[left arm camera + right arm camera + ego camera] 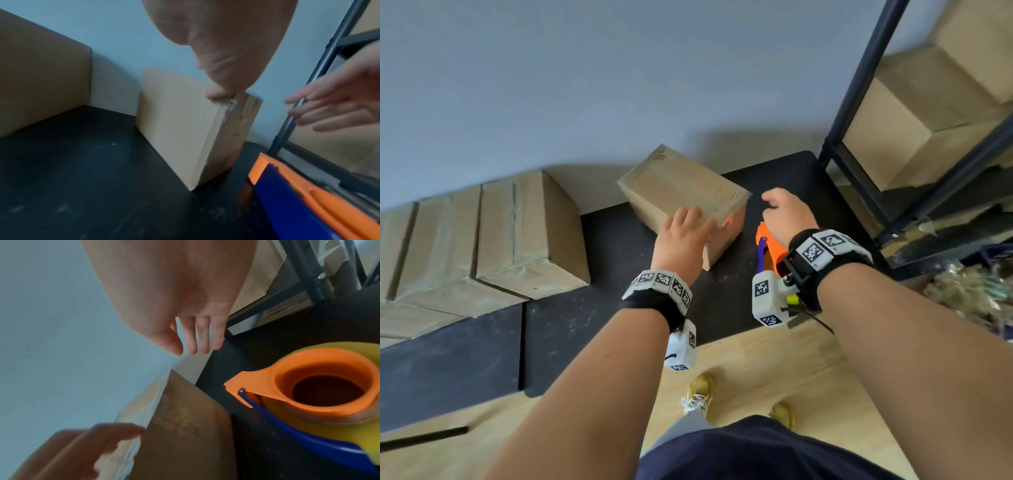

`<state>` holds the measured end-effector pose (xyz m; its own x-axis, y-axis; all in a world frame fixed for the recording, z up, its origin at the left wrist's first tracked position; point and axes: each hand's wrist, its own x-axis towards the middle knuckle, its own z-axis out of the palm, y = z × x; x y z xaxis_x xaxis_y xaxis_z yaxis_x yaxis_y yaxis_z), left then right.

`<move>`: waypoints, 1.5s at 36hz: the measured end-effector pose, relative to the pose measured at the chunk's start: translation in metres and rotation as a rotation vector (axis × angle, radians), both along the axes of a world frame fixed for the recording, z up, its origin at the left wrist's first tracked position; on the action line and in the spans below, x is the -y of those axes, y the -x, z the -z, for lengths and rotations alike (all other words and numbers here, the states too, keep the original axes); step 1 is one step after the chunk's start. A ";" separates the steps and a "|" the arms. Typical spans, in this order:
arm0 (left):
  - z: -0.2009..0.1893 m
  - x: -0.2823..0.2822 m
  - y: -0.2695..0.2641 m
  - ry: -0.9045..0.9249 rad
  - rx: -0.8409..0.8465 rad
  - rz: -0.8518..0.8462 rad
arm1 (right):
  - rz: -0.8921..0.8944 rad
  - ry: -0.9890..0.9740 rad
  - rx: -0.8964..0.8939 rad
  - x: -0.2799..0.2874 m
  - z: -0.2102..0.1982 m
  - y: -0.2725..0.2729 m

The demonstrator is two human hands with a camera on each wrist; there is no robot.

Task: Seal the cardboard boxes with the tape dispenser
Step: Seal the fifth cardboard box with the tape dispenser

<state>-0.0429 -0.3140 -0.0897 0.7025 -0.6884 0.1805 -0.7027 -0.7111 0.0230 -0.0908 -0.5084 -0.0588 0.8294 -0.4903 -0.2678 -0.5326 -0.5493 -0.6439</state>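
A taped cardboard box (pixel 681 192) stands askew on the black table (pixel 602 325) near the wall. My left hand (pixel 693 224) rests on its near top corner with the fingers lying flat; in the left wrist view the fingertips (pixel 213 95) touch the box's (pixel 176 123) top edge. My right hand (pixel 780 209) hovers to the right of the box with straight fingers (pixel 195 342) and holds nothing. The orange and blue tape dispenser (pixel 768 246) with its yellow roll (pixel 320 386) lies on the table under my right wrist, untouched.
A row of taped boxes (pixel 524 233) lines the wall at the left. A black metal rack (pixel 859 137) holding more boxes (pixel 911 120) stands at the right. Crumpled tape waste (pixel 969 294) lies beside it. The wall is close behind the box.
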 end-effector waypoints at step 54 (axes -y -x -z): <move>0.020 -0.066 -0.037 0.596 -0.340 -0.521 | -0.274 0.269 0.137 -0.068 0.020 -0.024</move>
<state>-0.0062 -0.2483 -0.1100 0.9840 -0.1204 0.1316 -0.1772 -0.7429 0.6455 -0.0664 -0.4402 -0.0790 0.9582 -0.2837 -0.0380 -0.2624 -0.8174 -0.5128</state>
